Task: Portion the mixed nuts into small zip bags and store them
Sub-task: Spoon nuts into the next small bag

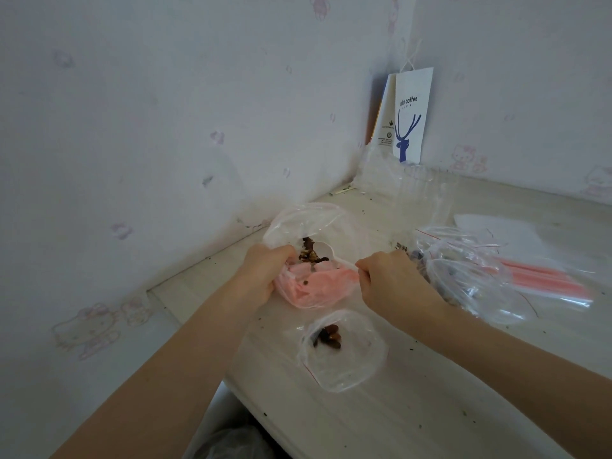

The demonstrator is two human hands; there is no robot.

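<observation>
On the counter [430, 409] near us lies a small zip bag [344, 351] holding few nuts; filled bags [463, 276] crowd right. Our left hand [261, 273] clamps the pink bag [318, 286]; our right hand [390, 279] pinches a white spoon [323, 251] of nuts.

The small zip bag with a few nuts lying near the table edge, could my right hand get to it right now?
Probably yes. The small zip bag lies open on the table just below your right hand with nothing between them. That hand is gripping a spoon handle, though, so it would have to let go first.
</observation>
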